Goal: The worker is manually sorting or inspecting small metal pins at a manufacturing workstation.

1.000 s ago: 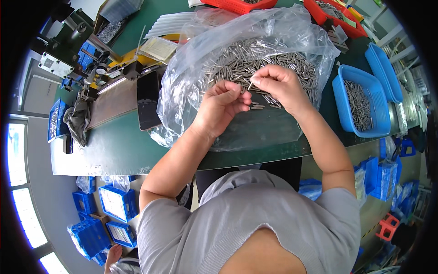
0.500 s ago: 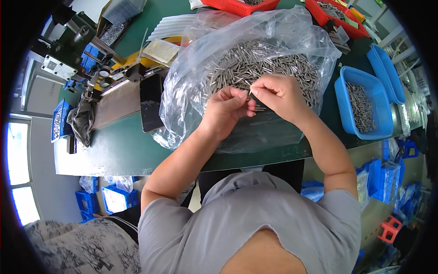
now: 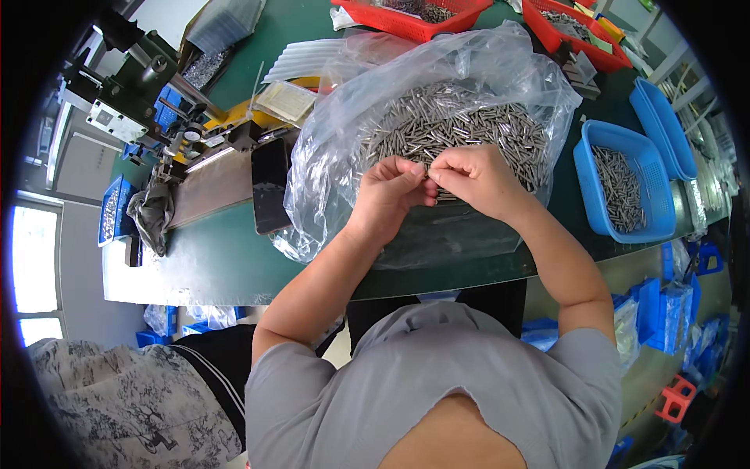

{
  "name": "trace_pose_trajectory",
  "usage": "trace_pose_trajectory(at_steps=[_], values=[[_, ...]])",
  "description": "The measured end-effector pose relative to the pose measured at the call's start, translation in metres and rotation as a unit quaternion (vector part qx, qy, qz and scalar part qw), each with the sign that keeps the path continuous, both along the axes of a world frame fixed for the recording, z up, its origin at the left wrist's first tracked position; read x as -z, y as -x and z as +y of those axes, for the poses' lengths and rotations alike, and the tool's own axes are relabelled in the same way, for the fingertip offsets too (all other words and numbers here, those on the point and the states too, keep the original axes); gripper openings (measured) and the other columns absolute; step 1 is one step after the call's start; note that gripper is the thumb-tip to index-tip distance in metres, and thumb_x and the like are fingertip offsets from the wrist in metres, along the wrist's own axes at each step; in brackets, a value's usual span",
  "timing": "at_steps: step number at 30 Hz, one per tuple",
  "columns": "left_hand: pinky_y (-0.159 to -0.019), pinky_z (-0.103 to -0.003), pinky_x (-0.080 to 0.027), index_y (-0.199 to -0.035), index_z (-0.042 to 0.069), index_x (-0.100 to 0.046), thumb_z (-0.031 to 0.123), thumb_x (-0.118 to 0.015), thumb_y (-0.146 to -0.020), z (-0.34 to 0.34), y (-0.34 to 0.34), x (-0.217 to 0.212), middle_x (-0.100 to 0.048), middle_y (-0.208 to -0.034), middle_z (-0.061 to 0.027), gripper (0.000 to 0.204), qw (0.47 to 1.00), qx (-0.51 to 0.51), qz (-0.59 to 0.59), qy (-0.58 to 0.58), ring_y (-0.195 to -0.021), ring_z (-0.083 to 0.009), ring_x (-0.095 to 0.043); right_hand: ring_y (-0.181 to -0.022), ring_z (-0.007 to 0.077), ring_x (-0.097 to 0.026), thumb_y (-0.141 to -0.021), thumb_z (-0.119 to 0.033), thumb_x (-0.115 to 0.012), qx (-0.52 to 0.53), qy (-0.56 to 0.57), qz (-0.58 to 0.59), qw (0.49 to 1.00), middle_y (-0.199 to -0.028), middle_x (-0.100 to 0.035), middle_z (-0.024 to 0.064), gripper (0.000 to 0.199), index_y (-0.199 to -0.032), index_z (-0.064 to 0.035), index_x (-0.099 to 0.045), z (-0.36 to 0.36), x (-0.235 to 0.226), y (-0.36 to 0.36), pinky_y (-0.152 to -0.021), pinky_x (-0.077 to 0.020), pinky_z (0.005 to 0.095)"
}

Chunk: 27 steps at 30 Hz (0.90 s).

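Both of my hands meet over the near edge of a heap of small metal pins (image 3: 461, 117), which lies on a spread clear plastic bag (image 3: 332, 129). My left hand (image 3: 387, 191) is closed in a pinch, thumb against the fingers. Against its fingertips presses my right hand (image 3: 476, 180), also pinching. Whatever sits between the fingertips is too small and too covered to make out. A few pins show just beneath the fingers.
Right of the bag stands a blue basket (image 3: 664, 219) of metal pins. Red baskets (image 3: 422, 30) line the back. A dark phone (image 3: 269, 184) and a bench fixture with a dial gauge (image 3: 193, 134) are at left. A person in patterned clothing (image 3: 125, 399) is at lower left.
My right hand has come down slightly and its fingertips now touch those of my left hand. The whole view has shifted a little.
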State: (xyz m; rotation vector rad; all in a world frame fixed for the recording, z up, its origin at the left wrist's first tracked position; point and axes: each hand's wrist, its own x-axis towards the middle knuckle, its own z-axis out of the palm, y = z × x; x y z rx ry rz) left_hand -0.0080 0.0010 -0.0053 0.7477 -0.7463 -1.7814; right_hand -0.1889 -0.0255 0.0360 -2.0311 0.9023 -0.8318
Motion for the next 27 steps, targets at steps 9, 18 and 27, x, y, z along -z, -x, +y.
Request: trace_pose_trajectory(at_steps=[9,18,27], values=[[-0.063,-0.034,-0.054,-0.087,0.0,-0.053,0.003,-0.054,-0.086,-0.002,0.014,-0.005,-0.062,-0.079,-0.0137,0.003,1.0,-0.008,0.007,-0.003,-0.07,-0.0221,-0.063,-0.061,0.0068,-0.057,-0.083,-0.008,-0.062,0.052,0.042,-0.019,0.998,-0.067,-0.063,0.0049,0.01,-0.078,-0.0007,-0.058,0.003,0.009,0.006,-0.054,-0.0449,0.0234],[-0.063,-0.03,-0.051,-0.085,0.001,-0.055,0.005,-0.05,-0.089,0.003,-0.005,-0.003,-0.06,-0.078,-0.0135,0.007,0.999,-0.018,0.0,0.05,-0.071,-0.0202,-0.059,-0.064,0.0319,-0.06,-0.079,-0.021,-0.059,0.473,0.298,0.191,0.807,-0.074,-0.061,0.0094,0.01,-0.078,-0.0104,-0.056,0.012,-0.06,0.114,-0.055,-0.0453,0.0424],[-0.064,-0.031,-0.051,-0.086,0.001,-0.052,0.007,-0.054,-0.088,-0.002,0.003,-0.011,-0.06,-0.08,-0.0115,0.007,0.999,-0.038,-0.013,0.015,-0.071,-0.0186,-0.061,-0.076,0.0276,-0.06,-0.079,-0.012,-0.06,0.393,0.239,0.226,0.859,-0.091,-0.062,0.0087,0.013,-0.091,-0.0086,-0.063,0.022,-0.051,0.141,-0.067,-0.0473,0.036]])
